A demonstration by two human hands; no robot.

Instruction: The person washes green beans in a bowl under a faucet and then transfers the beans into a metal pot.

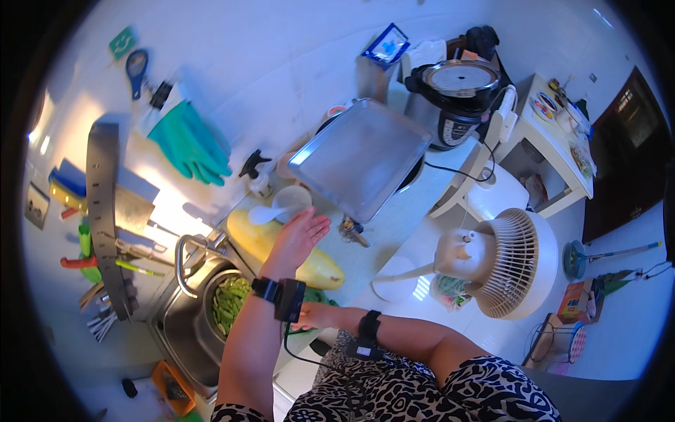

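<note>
My left hand (301, 237) is raised over a large yellow gourd or melon (321, 270), its fingers extended and nothing visible in it. Just beyond the fingertips are a white ladle or spoon (262, 214) and a translucent bowl (293, 199). Low by the counter's near edge, my right hand (312, 316) is partly hidden behind the camera strapped to my left wrist; green material lies beside it, and whether it grips this is unclear. Left of my forearm, a metal pot of green pods or cut vegetables (230, 303) sits in the steel sink (184, 337).
A metal tray (364, 158) covers part of the counter, near keys (352, 231), a spray bottle (259, 180) and an electric pressure cooker (453, 105). A pedestal fan (495, 264) stands right. Knives hang on a rack (103, 211) beside the faucet (184, 264).
</note>
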